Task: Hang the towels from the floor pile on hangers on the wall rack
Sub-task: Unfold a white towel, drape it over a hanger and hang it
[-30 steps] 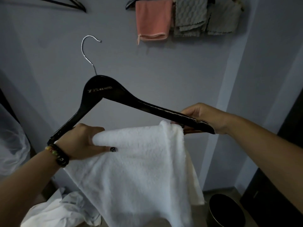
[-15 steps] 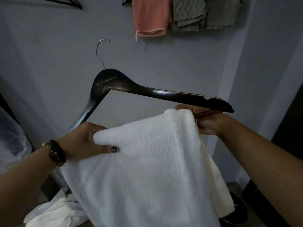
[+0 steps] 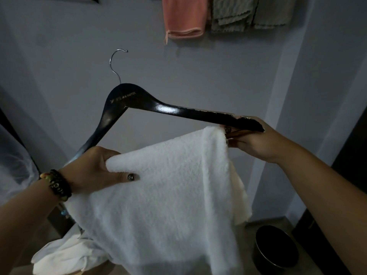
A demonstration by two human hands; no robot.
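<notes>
A black wooden hanger (image 3: 174, 110) with a silver hook is held up in front of the grey wall. A white towel (image 3: 168, 195) is draped over its lower bar and hangs down in front of me. My left hand (image 3: 95, 167) grips the towel's left fold together with the hanger's left end, thumb on the cloth. My right hand (image 3: 252, 139) grips the hanger's right end beside the towel's edge. The lower bar is mostly hidden by the towel.
A pink towel (image 3: 184, 16) and grey towels (image 3: 234, 12) hang on the wall rack at the top. More white cloth (image 3: 65, 257) lies on the floor at lower left. A dark round bin (image 3: 276, 249) stands at lower right, next to a dark door.
The hanger's right end first rose, then dropped slightly, and the hanger now sits more level. The towel has spread wider along the bar. Both hands keep their hold.
</notes>
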